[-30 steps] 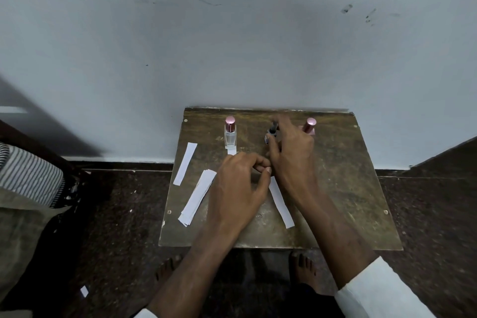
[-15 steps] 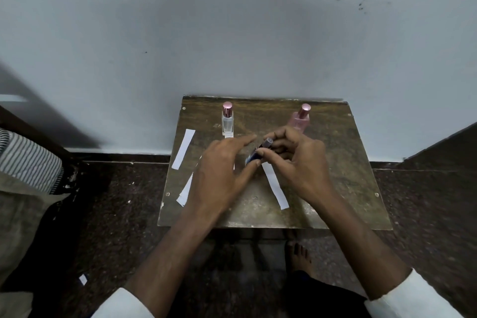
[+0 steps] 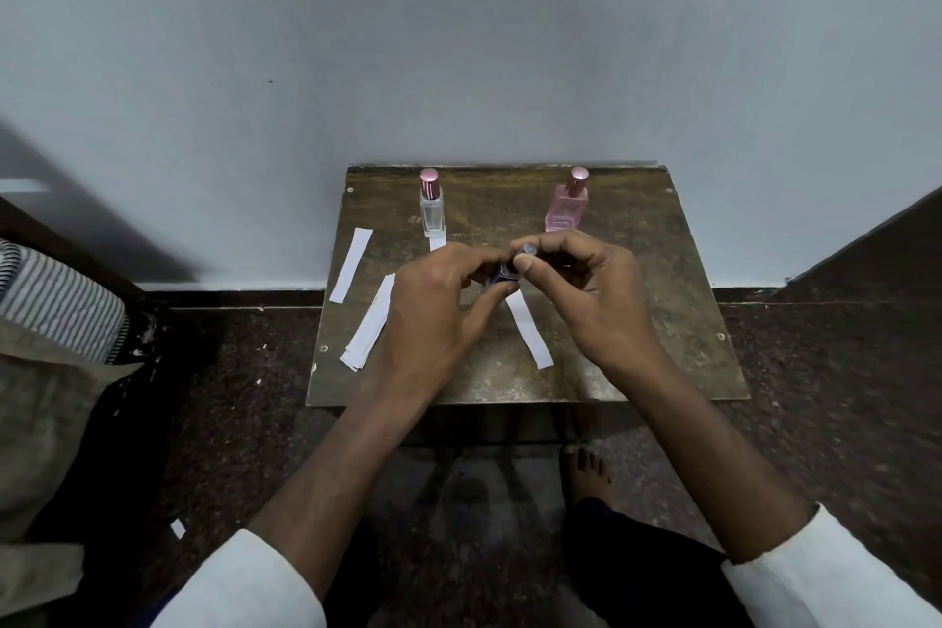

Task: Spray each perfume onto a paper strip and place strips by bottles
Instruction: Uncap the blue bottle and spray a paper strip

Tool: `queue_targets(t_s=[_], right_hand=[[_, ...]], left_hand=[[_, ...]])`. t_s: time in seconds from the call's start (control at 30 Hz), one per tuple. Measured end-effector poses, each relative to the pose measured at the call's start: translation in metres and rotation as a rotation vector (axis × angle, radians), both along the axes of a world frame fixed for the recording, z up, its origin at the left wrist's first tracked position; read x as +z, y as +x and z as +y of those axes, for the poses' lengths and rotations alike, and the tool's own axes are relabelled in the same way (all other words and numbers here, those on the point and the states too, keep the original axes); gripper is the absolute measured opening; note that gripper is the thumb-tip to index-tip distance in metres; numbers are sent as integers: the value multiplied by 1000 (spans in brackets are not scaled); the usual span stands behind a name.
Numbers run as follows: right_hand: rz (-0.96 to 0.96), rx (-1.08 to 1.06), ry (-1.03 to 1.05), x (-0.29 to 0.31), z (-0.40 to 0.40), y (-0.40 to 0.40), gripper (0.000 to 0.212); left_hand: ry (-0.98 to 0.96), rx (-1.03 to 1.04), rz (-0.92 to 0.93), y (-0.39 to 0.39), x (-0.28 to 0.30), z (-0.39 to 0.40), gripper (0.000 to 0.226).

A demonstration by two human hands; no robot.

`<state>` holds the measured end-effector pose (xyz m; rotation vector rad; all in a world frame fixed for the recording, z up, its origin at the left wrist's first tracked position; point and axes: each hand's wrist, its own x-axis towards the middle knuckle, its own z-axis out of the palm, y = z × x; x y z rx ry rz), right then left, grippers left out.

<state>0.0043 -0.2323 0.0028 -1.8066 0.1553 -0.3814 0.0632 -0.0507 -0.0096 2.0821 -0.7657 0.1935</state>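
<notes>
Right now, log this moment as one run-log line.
stage: third perfume in hand | left hand: holds dark bottle | right hand: pinches its cap | clear bottle, pink bottle: upright, capped

Dim, flat light; curved wide-angle edges
</notes>
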Motion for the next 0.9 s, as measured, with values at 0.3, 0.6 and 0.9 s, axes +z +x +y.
queue_targets(t_s=[0.3,0.6,0.9], right_hand=[[-10,118,-92,1,-8,-3,12],[-33,193,-60,1,-17,-2,13],[-75,234,86,0,-17,1,13]], left_hand=[[-10,-41,30,-1,1,4,21],[-26,-106,68,6,5,0,21],[4,-213,114,12,8,9,23]])
